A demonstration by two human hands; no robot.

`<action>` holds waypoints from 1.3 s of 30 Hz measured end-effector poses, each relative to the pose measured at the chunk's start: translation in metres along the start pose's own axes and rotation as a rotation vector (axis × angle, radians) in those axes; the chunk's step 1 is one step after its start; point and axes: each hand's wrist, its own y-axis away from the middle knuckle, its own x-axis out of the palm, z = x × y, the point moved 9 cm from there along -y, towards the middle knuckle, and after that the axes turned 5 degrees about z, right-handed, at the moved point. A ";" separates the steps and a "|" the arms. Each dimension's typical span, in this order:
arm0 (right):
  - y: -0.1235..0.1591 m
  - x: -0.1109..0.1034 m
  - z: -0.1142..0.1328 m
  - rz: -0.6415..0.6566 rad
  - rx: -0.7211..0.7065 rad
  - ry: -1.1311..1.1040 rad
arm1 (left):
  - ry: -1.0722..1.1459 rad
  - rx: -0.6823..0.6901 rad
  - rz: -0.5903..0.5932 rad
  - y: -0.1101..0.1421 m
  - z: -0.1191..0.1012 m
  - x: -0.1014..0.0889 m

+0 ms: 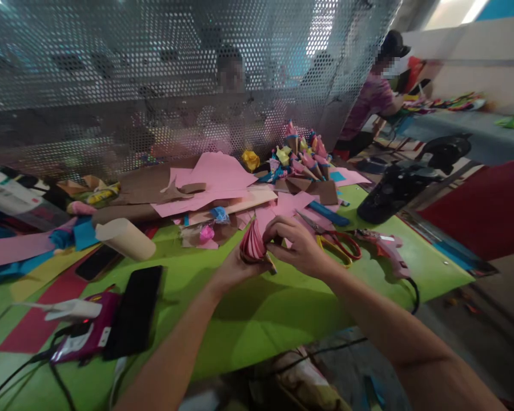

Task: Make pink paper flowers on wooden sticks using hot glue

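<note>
Both my hands meet over the green table around a folded pink paper piece, a fan-like stack of curved petals. My left hand grips it from below and behind. My right hand pinches its right edge with curled fingers. Red-and-yellow-handled scissors lie just right of my right hand, and a pink glue gun rests beyond them.
Pink and brown paper sheets and a pile of small coloured paper cones cover the far side. A cream paper roll, two dark phones and a charger lie left. A perforated metal screen stands behind; people sit beyond.
</note>
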 end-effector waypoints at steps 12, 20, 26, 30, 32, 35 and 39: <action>0.006 -0.021 -0.039 -0.274 0.246 -0.241 | 0.075 0.068 -0.099 -0.008 0.006 -0.017; 0.004 -0.002 -0.057 -0.129 0.383 -0.425 | -0.009 0.102 -0.105 -0.010 0.005 -0.020; 0.003 0.005 -0.061 -0.088 0.424 -0.475 | -0.168 0.136 -0.199 -0.010 0.003 -0.030; 0.004 0.006 -0.063 -0.088 0.460 -0.495 | -0.228 0.165 -0.264 -0.007 -0.004 -0.034; 0.005 0.006 -0.060 -0.097 0.461 -0.531 | -0.214 0.162 -0.269 -0.007 -0.007 -0.033; 0.005 0.006 -0.058 -0.093 0.458 -0.549 | -0.215 0.150 -0.263 -0.007 -0.009 -0.030; 0.004 0.007 -0.056 -0.061 0.435 -0.494 | -0.210 0.135 -0.265 -0.007 -0.007 -0.029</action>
